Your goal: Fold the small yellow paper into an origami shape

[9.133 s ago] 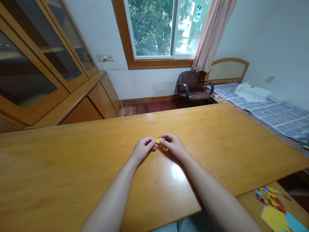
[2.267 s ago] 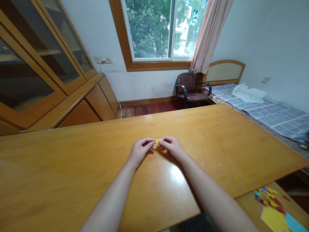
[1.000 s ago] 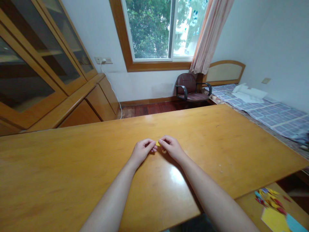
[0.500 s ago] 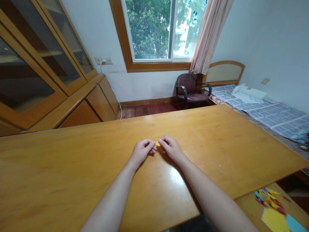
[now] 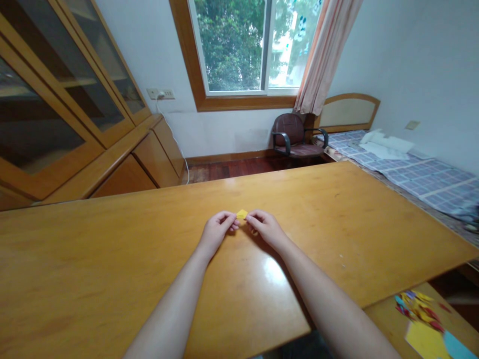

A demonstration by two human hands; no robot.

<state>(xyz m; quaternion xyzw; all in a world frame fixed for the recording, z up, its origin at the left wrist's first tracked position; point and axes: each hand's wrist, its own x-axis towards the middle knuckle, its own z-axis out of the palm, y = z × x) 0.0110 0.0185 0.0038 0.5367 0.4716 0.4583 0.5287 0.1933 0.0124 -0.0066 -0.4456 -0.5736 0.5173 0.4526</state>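
Wooden tabletop [image 5: 112, 249], yellow paper [image 5: 242, 214] between left fingers [image 5: 231, 220] and right fingers [image 5: 253, 220] — each pinching an edge

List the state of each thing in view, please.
Small yellow paper: held, pointed on top
Left hand: pinching its left side
Right hand: pinching its right side
Colourful pieces: heaped loosely
Blue sheet: lying flat
Curtain: drawn aside
Glass cabinet doors: shut
Plug: in the socket

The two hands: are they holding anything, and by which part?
A small yellow piece, apparently paper: the left hand pinches its left end, the right hand its right end.
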